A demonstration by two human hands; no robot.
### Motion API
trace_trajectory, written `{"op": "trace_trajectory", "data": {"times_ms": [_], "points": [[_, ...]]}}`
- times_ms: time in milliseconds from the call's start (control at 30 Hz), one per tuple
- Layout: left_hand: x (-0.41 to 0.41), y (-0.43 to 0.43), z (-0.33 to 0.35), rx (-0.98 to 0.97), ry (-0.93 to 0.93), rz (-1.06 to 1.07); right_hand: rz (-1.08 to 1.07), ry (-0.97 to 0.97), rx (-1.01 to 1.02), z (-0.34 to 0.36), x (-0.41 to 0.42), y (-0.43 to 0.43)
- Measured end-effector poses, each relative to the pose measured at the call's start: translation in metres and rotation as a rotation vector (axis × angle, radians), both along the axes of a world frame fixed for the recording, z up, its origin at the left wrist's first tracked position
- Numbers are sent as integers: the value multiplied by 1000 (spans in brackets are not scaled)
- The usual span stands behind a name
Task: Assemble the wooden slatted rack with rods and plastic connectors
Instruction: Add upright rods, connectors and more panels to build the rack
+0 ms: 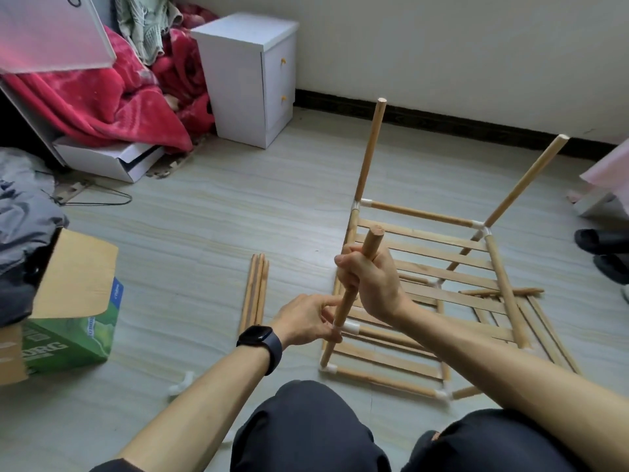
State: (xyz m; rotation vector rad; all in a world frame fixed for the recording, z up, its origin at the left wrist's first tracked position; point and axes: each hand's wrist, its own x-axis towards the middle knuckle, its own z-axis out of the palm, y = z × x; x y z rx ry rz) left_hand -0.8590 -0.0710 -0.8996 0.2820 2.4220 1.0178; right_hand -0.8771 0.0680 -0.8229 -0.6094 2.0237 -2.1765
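Note:
The part-built wooden rack (pixel 429 257) stands on the floor: slatted shelves joined by rods and white plastic connectors, with two upright rods (pixel 371 148) (pixel 526 180) rising at its far corners. My right hand (pixel 369 281) grips an upright rod (pixel 355 284) at the near left corner, just below its top end. My left hand (pixel 306 320) pinches the white connector (pixel 343 328) at that rod's lower end. Below it, another white connector (pixel 328 369) sits at the rack's bottom corner.
Several spare rods (pixel 254 291) lie on the floor left of the rack. A loose white connector (pixel 180 384) lies near my left forearm. A green carton (pixel 68 321) stands at the left, a white cabinet (pixel 248 76) behind. More slats (pixel 531 318) lie at the right.

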Motion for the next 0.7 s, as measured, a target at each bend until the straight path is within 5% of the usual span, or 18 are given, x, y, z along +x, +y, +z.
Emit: {"op": "trace_trajectory", "data": {"times_ms": [67, 167, 267, 400, 533, 700], "points": [[0, -1, 5, -87, 25, -51, 19, 35, 149, -5, -2, 8], [-10, -12, 23, -186, 108, -8, 58, 118, 629, -29, -2, 35], [-25, -27, 67, -109, 234, 118, 46, 295, 1020, -53, 5, 70], [-37, -15, 140, 92, 375, 160, 109, 190, 1478, -68, 11, 95], [-39, 28, 185, 267, 437, 103, 68, 218, 1606, -78, 7, 96], [-50, 76, 180, 18, 385, 32, 90, 186, 1614, -83, -5, 97]]}}
